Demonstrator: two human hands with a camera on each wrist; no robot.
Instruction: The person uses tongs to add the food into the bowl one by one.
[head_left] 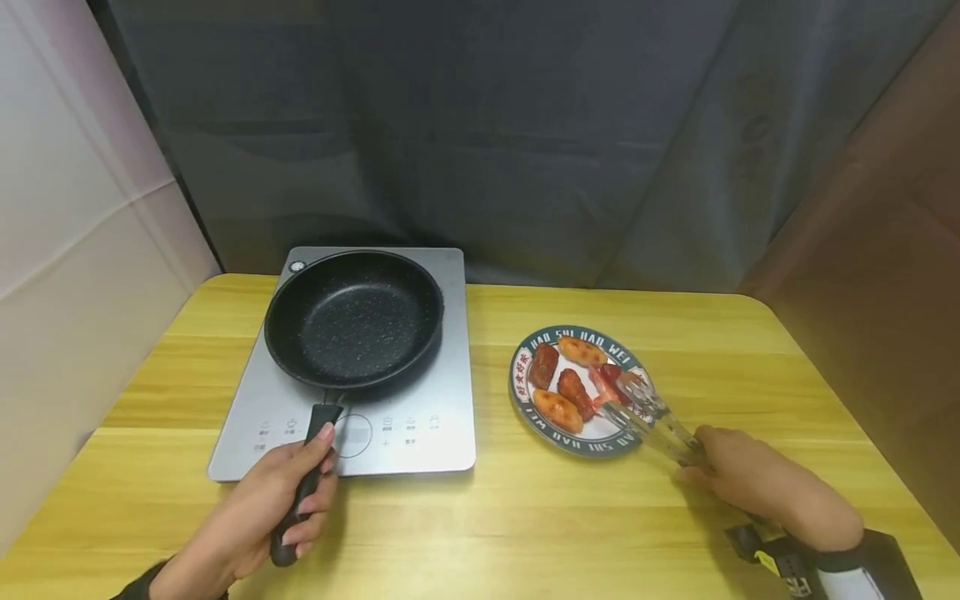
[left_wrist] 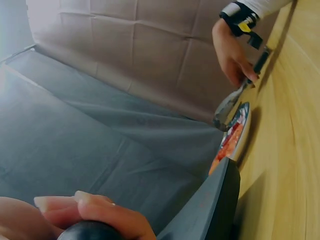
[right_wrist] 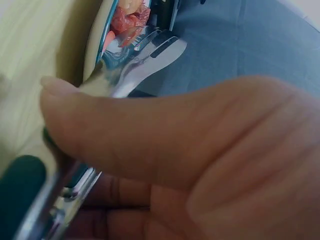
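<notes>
My left hand (head_left: pixel 296 492) grips the black handle of a frying pan (head_left: pixel 356 321), which sits on a silver induction cooktop (head_left: pixel 442 425). Nothing lies inside the pan. On the right, my right hand (head_left: pixel 757 475) holds metal tongs (head_left: pixel 667 425) with slotted ends, spread apart over the near right side of a round plate (head_left: pixel 577 446). A reddish strip of food (head_left: pixel 602 385) lies by the tong tips. Around it on the plate are browned oval pieces (head_left: pixel 557 411) and darker brown pieces (head_left: pixel 543 365). Green grip parts of the tongs show in the right wrist view.
The yellow wooden table (head_left: pixel 525 533) carries everything. A dark grey curtain (head_left: pixel 510 150) hangs behind it, with a pale sheet (head_left: pixel 82 250) on the left and a brown one (head_left: pixel 877 250) on the right. Touch controls mark the cooktop's front.
</notes>
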